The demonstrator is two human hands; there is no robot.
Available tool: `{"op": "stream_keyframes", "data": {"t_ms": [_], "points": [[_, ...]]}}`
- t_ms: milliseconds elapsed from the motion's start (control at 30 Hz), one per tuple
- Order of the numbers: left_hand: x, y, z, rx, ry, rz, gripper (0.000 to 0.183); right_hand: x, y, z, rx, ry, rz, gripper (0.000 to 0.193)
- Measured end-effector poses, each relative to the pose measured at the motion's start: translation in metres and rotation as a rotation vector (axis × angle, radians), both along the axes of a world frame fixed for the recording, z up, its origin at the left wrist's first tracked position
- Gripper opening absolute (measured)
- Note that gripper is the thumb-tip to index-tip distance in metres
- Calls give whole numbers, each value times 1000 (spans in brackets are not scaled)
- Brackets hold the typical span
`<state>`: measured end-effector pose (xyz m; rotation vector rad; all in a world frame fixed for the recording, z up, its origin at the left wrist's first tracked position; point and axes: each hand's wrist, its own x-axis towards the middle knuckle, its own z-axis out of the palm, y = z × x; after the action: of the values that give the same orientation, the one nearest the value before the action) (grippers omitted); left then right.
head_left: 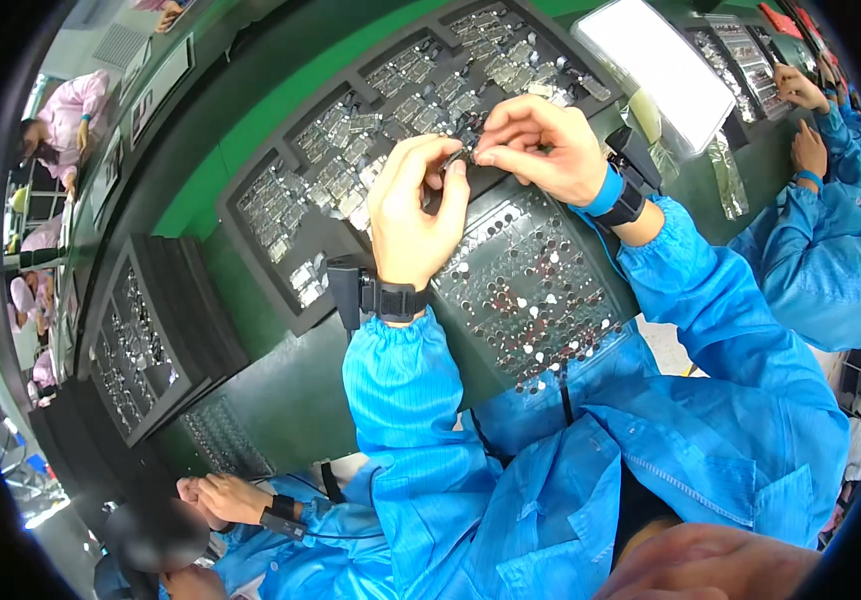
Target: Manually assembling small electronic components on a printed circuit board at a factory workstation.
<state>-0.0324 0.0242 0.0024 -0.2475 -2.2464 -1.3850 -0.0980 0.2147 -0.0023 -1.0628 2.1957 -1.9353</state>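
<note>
My left hand [415, 210] and my right hand [548, 150] meet above the near edge of a black foam tray [325, 240]. Between their fingertips is a small dark electronic part [466, 152]; both hands pinch it, and its exact kind is too small to make out. Several compartments of the foam tray hold small metallic circuit board modules [342, 180]. Just below my hands, a clear plastic tray [622, 325] carries rows of small round black and white pieces. Each of my wrists wears a black strap with a small device; a blue band shows on the right one.
To the left stands a stack of black foam trays [212, 310] filled with parts. A white flat panel [655, 75] lies at the upper right beside crinkled clear film [725, 175]. Co-workers in blue sleeves work on both sides, close to my elbows. People in pink sit further left.
</note>
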Motion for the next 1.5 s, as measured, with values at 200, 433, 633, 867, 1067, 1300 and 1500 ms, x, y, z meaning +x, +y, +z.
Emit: {"op": "stream_keyframes", "data": {"t_ms": [200, 433, 633, 867, 1067, 1300, 1500], "points": [[-2, -3, 1, -6, 0, -33, 12, 1, 2, 7, 100, -239, -14, 26], [-4, -7, -1, -35, 10, -81, 9, -2, -2, -7, 39, 36, 5, 29], [-3, -6, 0, -36, 4, -89, 7, -2, -1, -8, 63, 65, 1, 29], [-5, -10, -2, -4, -37, -111, 4, 1, -2, -7, 147, 235, -50, 31], [-4, -10, -2, 42, -96, -93, 5, 10, -8, 7, 238, 295, -80, 31], [-5, -10, -4, 77, -70, -98, 4, 7, -10, 7, 204, 471, -137, 18], [-6, -10, -5, 73, -78, -104, 4, 4, -9, 6, 175, 494, -121, 11]]}}
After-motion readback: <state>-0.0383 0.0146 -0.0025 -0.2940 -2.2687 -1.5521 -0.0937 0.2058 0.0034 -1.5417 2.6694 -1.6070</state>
